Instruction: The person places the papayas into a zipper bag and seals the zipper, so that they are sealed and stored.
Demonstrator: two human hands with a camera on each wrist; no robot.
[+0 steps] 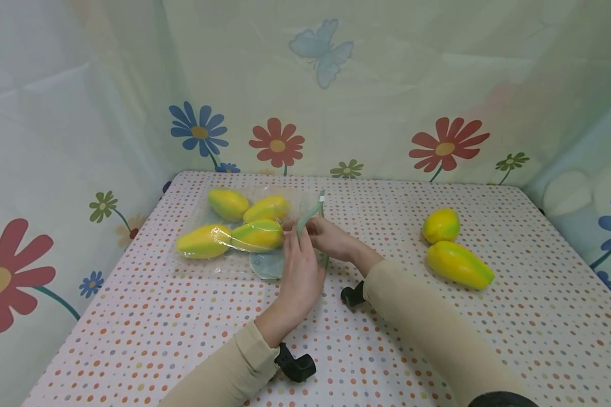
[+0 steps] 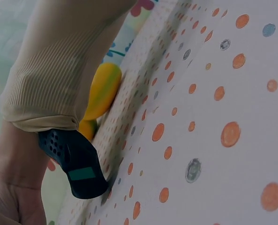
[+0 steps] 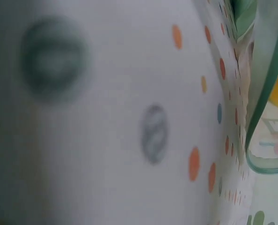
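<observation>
Beyond the right sleeve (image 1: 427, 322) lie two fruits (image 1: 460, 264); a bag (image 1: 267, 264) holds four.

We see pale sheet walls (image 1: 377, 85), printed red and blue flowers (image 1: 277, 145), a light-blue butterfly (image 1: 327, 55), a dotted worktop (image 1: 545, 288).

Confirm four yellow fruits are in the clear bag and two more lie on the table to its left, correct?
Wrong side: the head view shows two loose fruits on the table to the right of the clear bag, which holds four fruits.
</observation>
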